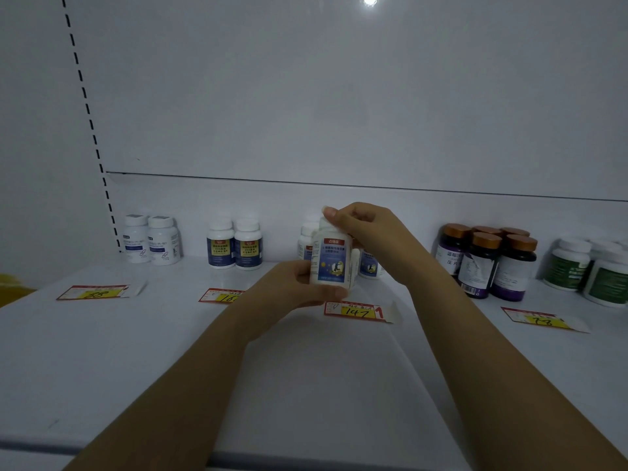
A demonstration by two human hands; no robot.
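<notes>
item: white plastic supplement bottle with blue label (331,258), upright, long axis vertical, held above the white shelf (136,351) over the "147" price tag (356,311). left hand (299,283) grips its base; right hand (356,226) pinches the cap from above.

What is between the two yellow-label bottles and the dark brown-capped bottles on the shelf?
In the head view, the white bottle held by the left hand and right hand, with similar bottles standing behind it.

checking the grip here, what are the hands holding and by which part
A white supplement bottle: the left hand grips its lower body, the right hand grips its top.
</notes>
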